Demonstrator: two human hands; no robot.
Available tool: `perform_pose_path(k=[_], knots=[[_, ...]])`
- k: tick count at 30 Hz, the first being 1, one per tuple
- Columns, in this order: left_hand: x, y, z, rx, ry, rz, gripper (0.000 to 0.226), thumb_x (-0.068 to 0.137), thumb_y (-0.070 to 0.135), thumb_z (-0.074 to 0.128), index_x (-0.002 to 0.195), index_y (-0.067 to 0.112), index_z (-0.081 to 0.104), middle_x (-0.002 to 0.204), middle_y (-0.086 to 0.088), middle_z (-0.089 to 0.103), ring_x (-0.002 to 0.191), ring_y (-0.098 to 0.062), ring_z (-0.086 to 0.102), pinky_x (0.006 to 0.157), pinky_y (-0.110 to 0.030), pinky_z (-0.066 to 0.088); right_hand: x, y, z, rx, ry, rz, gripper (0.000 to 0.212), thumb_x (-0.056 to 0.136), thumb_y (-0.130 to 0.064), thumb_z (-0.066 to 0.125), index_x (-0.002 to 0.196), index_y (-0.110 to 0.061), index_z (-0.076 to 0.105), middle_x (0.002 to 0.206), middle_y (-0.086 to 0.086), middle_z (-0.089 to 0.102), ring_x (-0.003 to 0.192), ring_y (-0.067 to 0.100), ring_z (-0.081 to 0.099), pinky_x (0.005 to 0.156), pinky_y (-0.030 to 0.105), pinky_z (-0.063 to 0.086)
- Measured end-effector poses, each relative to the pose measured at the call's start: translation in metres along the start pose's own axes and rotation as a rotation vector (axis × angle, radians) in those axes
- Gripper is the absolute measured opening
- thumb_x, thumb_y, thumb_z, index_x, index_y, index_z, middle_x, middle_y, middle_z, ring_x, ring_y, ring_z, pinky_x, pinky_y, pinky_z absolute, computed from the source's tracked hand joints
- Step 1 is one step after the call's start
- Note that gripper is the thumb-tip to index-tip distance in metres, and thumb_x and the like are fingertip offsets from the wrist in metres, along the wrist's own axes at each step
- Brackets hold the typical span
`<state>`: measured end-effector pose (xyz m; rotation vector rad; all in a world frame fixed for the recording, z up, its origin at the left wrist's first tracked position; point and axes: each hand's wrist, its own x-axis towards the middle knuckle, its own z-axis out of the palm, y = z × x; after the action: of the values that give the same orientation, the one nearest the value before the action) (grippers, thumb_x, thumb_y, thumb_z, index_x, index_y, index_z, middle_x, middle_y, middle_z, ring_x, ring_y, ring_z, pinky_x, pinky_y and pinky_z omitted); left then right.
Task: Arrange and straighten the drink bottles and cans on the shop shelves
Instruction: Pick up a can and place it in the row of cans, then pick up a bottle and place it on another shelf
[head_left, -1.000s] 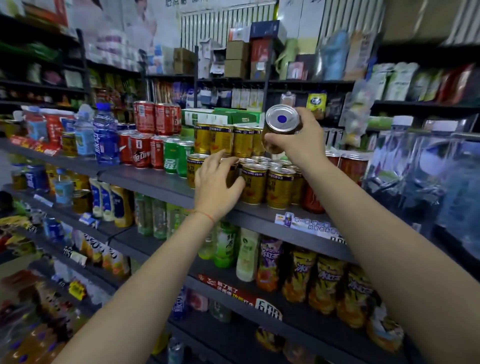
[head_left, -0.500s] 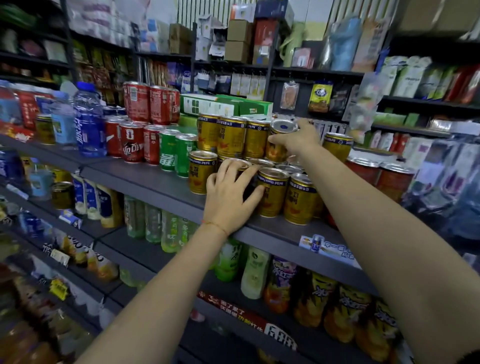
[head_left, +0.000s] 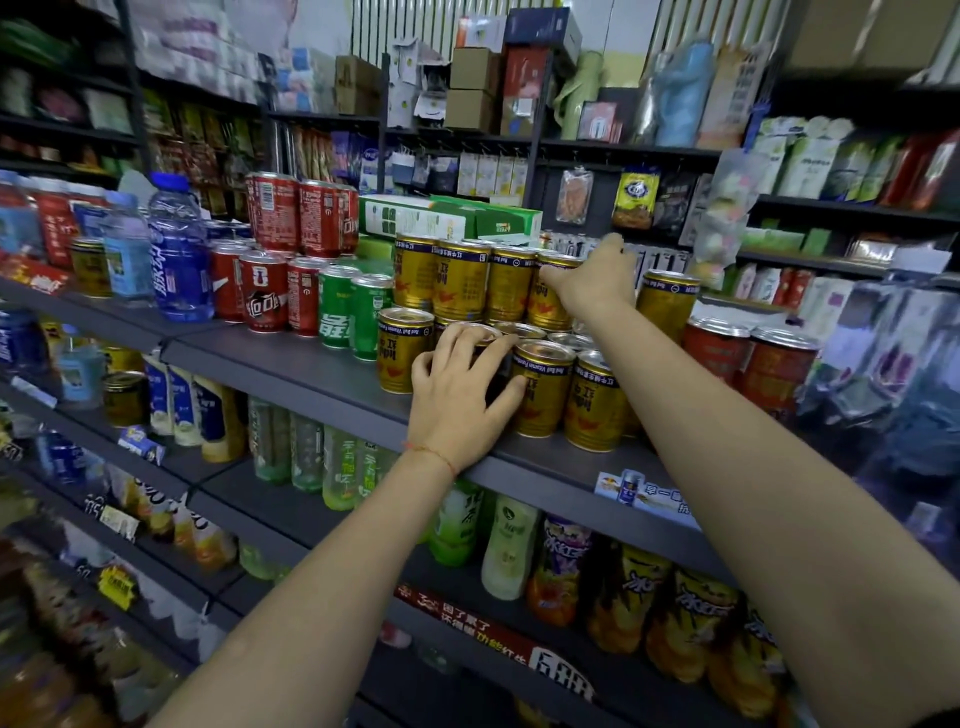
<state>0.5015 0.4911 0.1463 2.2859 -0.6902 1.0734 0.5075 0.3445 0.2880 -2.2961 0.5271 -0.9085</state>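
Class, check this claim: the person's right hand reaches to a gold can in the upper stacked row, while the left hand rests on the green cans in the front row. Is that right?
Not quite. The head view shows the left hand resting on the front-row gold cans, not the green cans further left. The right hand does reach to a gold can in the upper stacked row.

Gold cans (head_left: 543, 387) stand upright on the grey shelf (head_left: 291, 364) — stacked in two tiers.
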Motion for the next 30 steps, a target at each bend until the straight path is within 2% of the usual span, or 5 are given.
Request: perform_pose_path(k=[4, 8, 12, 20, 30], knots=[[-0.002, 0.0, -0.001, 0.016, -0.031, 0.006, 0.054, 0.094, 0.052, 0.034, 0.144, 0.034, 0.041, 0.15, 0.001, 0.038, 0.146, -0.019, 0.019, 0.111, -0.048, 0.026, -0.04, 0.001, -0.007, 0.07, -0.014, -0.235, 0.039, 0.089, -0.019, 0.064, 0.124, -0.014, 0.049, 0.132, 0.009, 0.046, 0.093, 0.02, 0.053, 0.076, 0.032, 0.045], [-0.012, 0.003, -0.009, -0.071, 0.023, -0.035, 0.063, 0.095, 0.042, 0.045, 0.153, 0.026, 0.027, 0.162, -0.004, 0.021, 0.151, -0.024, 0.01, 0.12, -0.048, 0.014, -0.086, 0.012, -0.014, 0.147, -0.081, -0.411, 0.006, 0.086, -0.019, 0.06, 0.09, -0.02, 0.064, 0.076, -0.011, 0.056, 0.077, 0.012, 0.055, 0.077, 0.035, 0.052], [-0.059, 0.002, -0.03, -0.321, 0.28, -0.325, 0.047, 0.086, 0.024, 0.053, 0.132, 0.016, 0.052, 0.137, -0.007, 0.048, 0.13, -0.023, 0.042, 0.111, -0.043, 0.031, -0.141, 0.032, -0.013, 0.299, -0.162, -0.523, 0.01, 0.09, -0.016, 0.058, 0.081, -0.016, 0.061, 0.053, -0.007, 0.046, 0.056, 0.016, 0.048, 0.058, 0.034, 0.043], [-0.218, -0.056, -0.03, -0.343, -0.007, -0.836, 0.02, 0.096, 0.015, 0.048, 0.091, 0.024, 0.065, 0.076, 0.007, 0.064, 0.066, -0.018, 0.06, 0.062, -0.035, 0.051, -0.256, 0.111, 0.086, 0.388, -0.623, -0.357, 0.01, 0.09, -0.013, 0.06, 0.083, -0.014, 0.067, 0.053, -0.012, 0.051, 0.052, 0.003, 0.049, 0.055, 0.023, 0.037], [-0.322, -0.135, -0.007, -0.524, -0.396, -1.156, 0.03, 0.097, 0.005, 0.043, 0.079, 0.017, 0.065, 0.068, -0.009, 0.064, 0.054, -0.019, 0.062, 0.055, -0.028, 0.051, -0.332, 0.186, 0.222, 0.155, -1.034, 0.138, 0.011, 0.092, -0.011, 0.057, 0.097, -0.013, 0.066, 0.083, 0.002, 0.066, 0.069, 0.022, 0.068, 0.06, 0.032, 0.055]])
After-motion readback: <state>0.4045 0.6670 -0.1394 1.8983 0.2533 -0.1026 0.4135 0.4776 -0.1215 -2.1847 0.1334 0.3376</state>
